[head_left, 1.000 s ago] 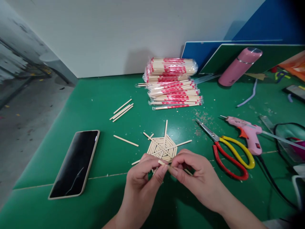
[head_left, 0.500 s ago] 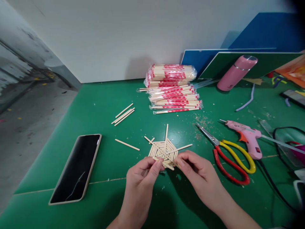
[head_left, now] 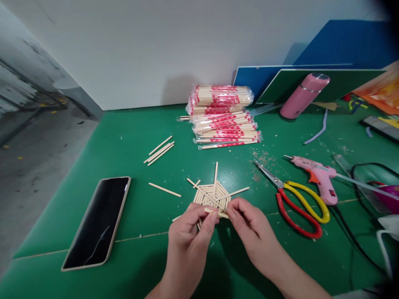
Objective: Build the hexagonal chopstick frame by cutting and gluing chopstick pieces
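Note:
A web-like piece of pale wooden sticks (head_left: 215,189) lies on the table, built of short sticks in nested rings with longer sticks jutting outward. Over its near edge, my left hand (head_left: 191,236) is closed, pinching a short wooden stick (head_left: 216,213) between thumb and index finger. My right hand (head_left: 251,222) is closed too, its thumb and fingertips pressed together at that stick's right end, beside the web. What sits between those right fingertips is hidden. The left fingers cover part of the web's near left side.
Loose sticks (head_left: 159,151) and a single stick (head_left: 164,189) lie left of the web. Wrapped chopsticks (head_left: 224,116) are piled behind. Scissors (head_left: 282,185), a pink glue gun (head_left: 318,172) with its cord and a pink flask (head_left: 305,95) stand right; a phone (head_left: 98,222) lies left.
My left hand has shifted right and slightly nearer with the short stick, which now lies across the web's near edge by my right fingertips. The whole view has shifted slightly.

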`<state>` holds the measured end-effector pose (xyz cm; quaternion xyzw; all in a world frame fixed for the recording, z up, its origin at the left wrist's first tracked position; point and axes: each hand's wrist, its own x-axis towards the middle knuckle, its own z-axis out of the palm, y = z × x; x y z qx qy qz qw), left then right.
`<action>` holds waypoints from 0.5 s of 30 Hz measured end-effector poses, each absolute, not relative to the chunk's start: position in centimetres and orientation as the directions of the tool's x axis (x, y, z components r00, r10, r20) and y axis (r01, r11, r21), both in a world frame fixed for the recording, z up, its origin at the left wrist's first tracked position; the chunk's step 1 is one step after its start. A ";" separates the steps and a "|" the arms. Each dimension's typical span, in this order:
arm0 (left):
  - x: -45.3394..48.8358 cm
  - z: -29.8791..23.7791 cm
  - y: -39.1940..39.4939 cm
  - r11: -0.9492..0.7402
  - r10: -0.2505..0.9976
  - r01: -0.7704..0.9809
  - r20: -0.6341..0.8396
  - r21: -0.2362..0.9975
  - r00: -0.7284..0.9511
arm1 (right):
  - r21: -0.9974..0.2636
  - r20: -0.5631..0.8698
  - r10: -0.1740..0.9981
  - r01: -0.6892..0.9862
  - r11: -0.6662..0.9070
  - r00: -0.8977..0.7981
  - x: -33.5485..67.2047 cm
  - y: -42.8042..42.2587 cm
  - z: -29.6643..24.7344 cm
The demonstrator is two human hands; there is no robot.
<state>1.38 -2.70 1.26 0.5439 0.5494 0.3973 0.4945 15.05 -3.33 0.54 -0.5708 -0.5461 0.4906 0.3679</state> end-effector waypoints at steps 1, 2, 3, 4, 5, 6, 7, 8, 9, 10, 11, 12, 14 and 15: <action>1.5 1.3 -2.8 0.055 0.994 0.221 -0.075 0.974 0.084 | -0.960 -0.191 0.980 0.216 -0.176 -0.051 15.0 -3.4 0.3; 1.6 1.3 -2.8 0.022 0.995 0.236 -0.044 0.971 0.088 | -0.963 -0.223 0.974 0.163 -0.217 -0.025 14.9 -3.6 0.0; 1.7 1.4 -2.9 -0.007 0.995 0.247 -0.018 0.969 0.098 | -0.962 -0.254 0.967 0.104 -0.252 -0.001 14.8 -3.8 -0.2; 1.9 1.5 -2.9 -0.031 0.994 0.252 0.004 0.967 0.109 | -0.959 -0.281 0.960 0.037 -0.281 0.021 14.8 -3.9 -0.3; 2.1 1.6 -3.0 -0.050 0.993 0.253 0.021 0.966 0.118 | -0.953 -0.302 0.952 -0.032 -0.301 0.042 14.7 -4.2 -0.4; 2.3 1.7 -3.1 -0.068 0.991 0.247 0.038 0.967 0.125 | -0.944 -0.321 0.945 -0.098 -0.314 0.059 14.6 -4.3 -0.3; 2.5 1.9 -3.2 -0.086 0.990 0.235 0.056 0.968 0.132 | -0.934 -0.336 0.939 -0.156 -0.322 0.072 14.6 -4.5 -0.1; 2.7 2.2 -3.3 -0.101 0.988 0.218 0.072 0.971 0.139 | -0.923 -0.349 0.934 -0.201 -0.328 0.078 14.6 -4.6 0.2; 2.9 2.4 -3.3 -0.109 0.986 0.203 0.080 0.973 0.145 | -0.915 -0.355 0.931 -0.236 -0.328 0.081 14.7 -4.7 0.6; 2.9 2.7 -3.4 -0.105 0.986 0.191 0.078 0.976 0.147 | -0.911 -0.350 0.933 -0.265 -0.316 0.089 15.0 -4.7 1.0; 2.9 2.9 -3.5 -0.095 0.989 0.180 0.073 0.979 0.125 | -0.912 -0.333 0.937 -0.290 -0.291 0.108 15.5 -4.7 1.5; 2.7 3.1 -3.4 -0.080 0.995 0.170 0.068 0.982 0.076 | -0.917 -0.310 0.941 -0.303 -0.258 0.135 16.3 -4.7 1.9; 1.8 3.0 -3.3 -0.037 0.995 0.142 0.049 0.989 -0.085 | -0.943 -0.244 0.941 -0.285 -0.172 0.237 18.7 -5.1 2.3; 1.1 2.8 -3.1 -0.017 0.990 0.127 0.035 0.992 -0.136 | -0.962 -0.232 0.940 -0.204 -0.183 0.249 20.3 -5.6 2.3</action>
